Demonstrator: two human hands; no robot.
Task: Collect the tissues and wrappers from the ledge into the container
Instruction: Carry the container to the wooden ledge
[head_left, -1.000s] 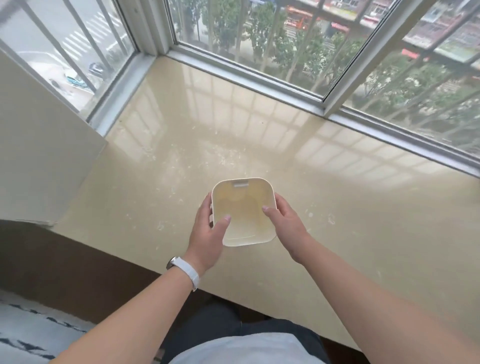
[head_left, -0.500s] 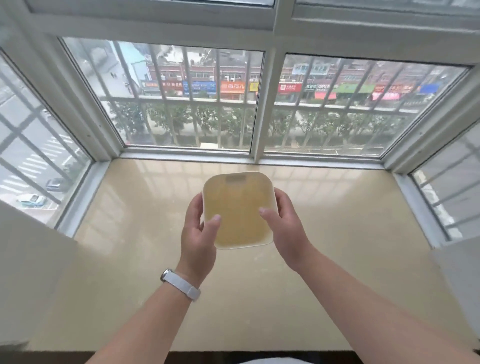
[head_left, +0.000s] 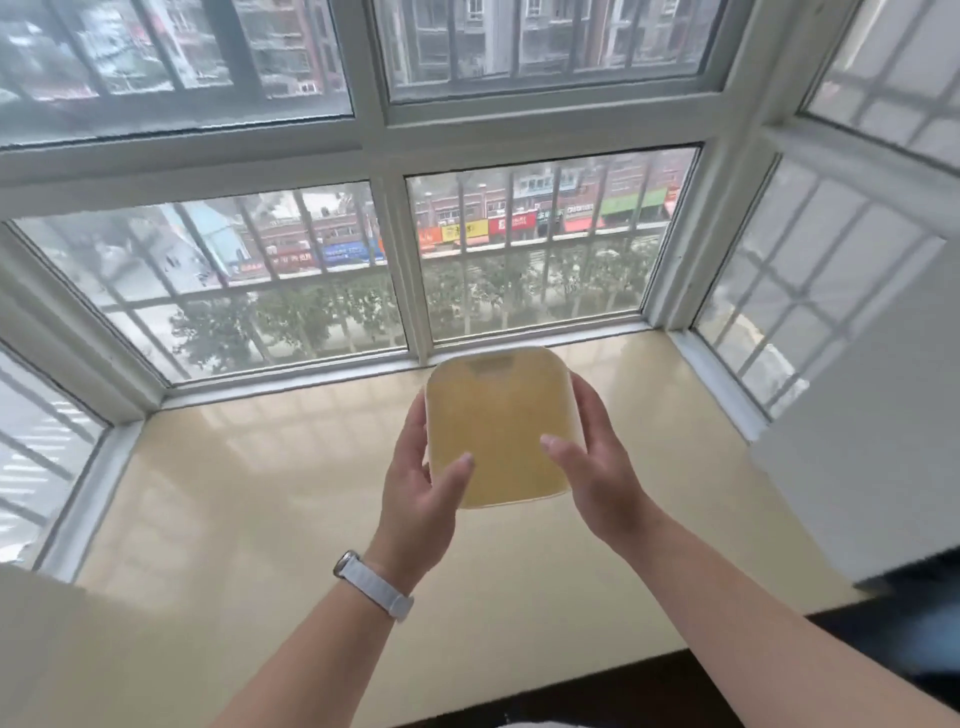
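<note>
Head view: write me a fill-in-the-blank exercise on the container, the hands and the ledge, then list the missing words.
1. The translucent yellowish square plastic container is held by ____ hands.
2. A white band watch sits on the ____ wrist.
3. The container is held in the air above the glossy beige ____, in front of the white-framed barred window.
4. The left hand has its grip on the container's ____ side; the right hand takes the opposite side.

Missing words: both; left; ledge; left
</note>
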